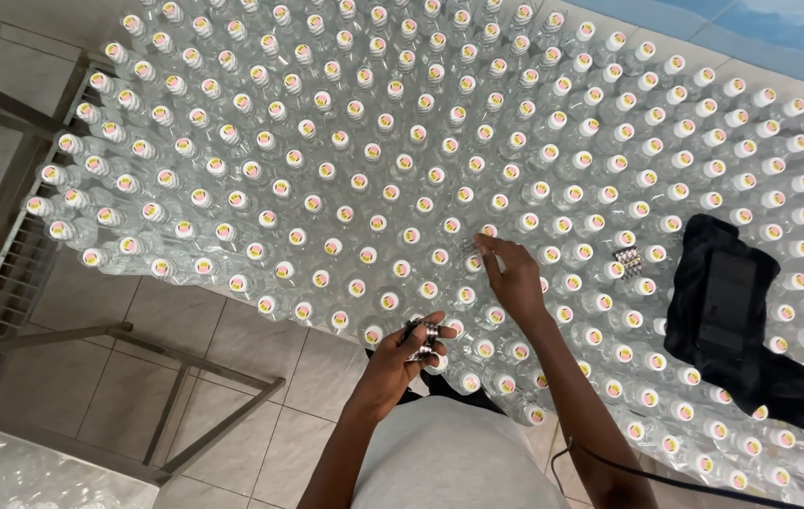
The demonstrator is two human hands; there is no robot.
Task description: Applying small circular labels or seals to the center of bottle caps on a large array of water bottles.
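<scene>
**Clear plastic, cap to cap, and two hands at the near edge**

Packed shoulder to shoulder across a metal-framed table (6, 203), from its near edge to its far one: clear plastic bottles with white caps and round yellow-and-pink stickers (378, 223). Reached out over the near rows with the right hand (515, 278), fingers spread apart, tips touching a cap a few rows in from the near edge, closed around nothing. Held low at the near edge, close to the body, the left hand (388, 368), fingers curled and clamped on a small silvery ridged bundle (424, 336). Lay on the caps toward the right edge: a black cloth (760, 372) with a dark flat device (727, 302) on it, and just beside it a small silvery strip (628, 259).

Judged the likeliest slip: a brush of the reaching forearm against the outermost bottles, light and unbacked at the near edge, tipping one off onto the tiled floor (232, 349) or knocking its neighbours over in a row. Judged a second one: a slackened left grip, dropping pieces of the bundle down between the necks, hard to fish out.

Counted: two hands, one bundle, one strip, one cloth, one device. Bottles too many to count singly; well over two hundred in view.
</scene>
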